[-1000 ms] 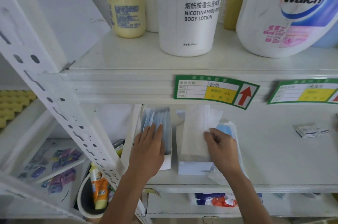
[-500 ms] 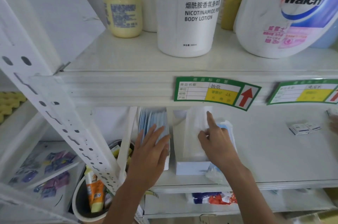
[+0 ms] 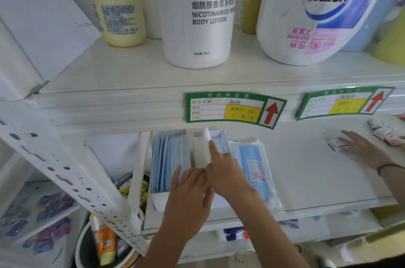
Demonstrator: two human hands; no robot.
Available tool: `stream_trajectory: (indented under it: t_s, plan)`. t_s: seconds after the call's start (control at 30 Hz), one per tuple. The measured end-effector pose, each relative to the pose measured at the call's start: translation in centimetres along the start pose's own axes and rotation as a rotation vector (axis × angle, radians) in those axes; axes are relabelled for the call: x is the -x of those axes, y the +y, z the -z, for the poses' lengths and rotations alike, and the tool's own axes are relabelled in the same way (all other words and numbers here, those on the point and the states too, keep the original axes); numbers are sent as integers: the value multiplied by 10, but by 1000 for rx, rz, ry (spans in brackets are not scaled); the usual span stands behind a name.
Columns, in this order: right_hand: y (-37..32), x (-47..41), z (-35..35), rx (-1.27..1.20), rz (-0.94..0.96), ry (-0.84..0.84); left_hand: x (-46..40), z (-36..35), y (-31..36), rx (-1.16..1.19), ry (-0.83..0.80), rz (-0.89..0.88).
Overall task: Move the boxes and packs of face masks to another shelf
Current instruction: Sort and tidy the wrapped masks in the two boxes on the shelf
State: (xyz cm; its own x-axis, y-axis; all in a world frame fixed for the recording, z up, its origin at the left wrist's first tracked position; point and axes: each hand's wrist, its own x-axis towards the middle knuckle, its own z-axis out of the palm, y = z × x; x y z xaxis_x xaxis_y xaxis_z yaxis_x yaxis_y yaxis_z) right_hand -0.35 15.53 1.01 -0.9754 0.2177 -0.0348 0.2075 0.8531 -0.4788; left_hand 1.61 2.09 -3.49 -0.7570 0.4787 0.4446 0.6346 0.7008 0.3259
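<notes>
Two open white mask boxes stand side by side at the left end of the middle shelf [image 3: 306, 180]. The left mask box [image 3: 168, 158] holds upright blue masks. In the right mask box [image 3: 218, 136] a white mask [image 3: 200, 151] stands on edge. A clear pack of blue masks [image 3: 254, 164] lies just right of the boxes. My left hand [image 3: 190, 189] straddles the left box's right wall, thumb inside, fingers over it. My right hand [image 3: 225, 171] rests on the right box, its index finger stretched out against the white mask.
Another person's hand [image 3: 359, 147] lies on the shelf at the right among small white boxes [image 3: 383, 131]. The upper shelf carries a body lotion bottle [image 3: 197, 16], a Walch jug [image 3: 306, 11] and a yellow bottle [image 3: 118, 11]. A perforated upright [image 3: 65, 178] and a bucket [image 3: 87, 252] are at the lower left.
My right hand let go of the white mask's side and pushed it with the index finger. My left hand shifted right onto the wall between the boxes. The other person's hand came in at the right.
</notes>
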Motion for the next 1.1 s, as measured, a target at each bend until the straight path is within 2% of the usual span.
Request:
stream_trajectory:
  t_s: [0.17,0.27,0.37,0.5,0.6,0.8,0.97,1.1]
  plan:
    - [0,-11,-9,-147,-26,-233,0,2,-7,65,77,79]
    - [0,-9,-14,-268,-51,-301,3,5,-10,106,69,90]
    - [1,-7,-16,-414,-107,-255,4,5,-12,113,61,98]
    - [7,-6,-10,-306,-50,-163,3,3,-3,80,26,84]
    - [15,-4,-3,-210,-48,-31,0,2,3,41,-16,42]
    - [13,10,-9,23,-37,-98,3,-5,6,-86,-131,33]
    - [-1,8,-11,-142,-63,-74,9,1,-2,57,-29,23]
    - [1,9,-16,-246,0,-25,13,18,-18,170,72,211]
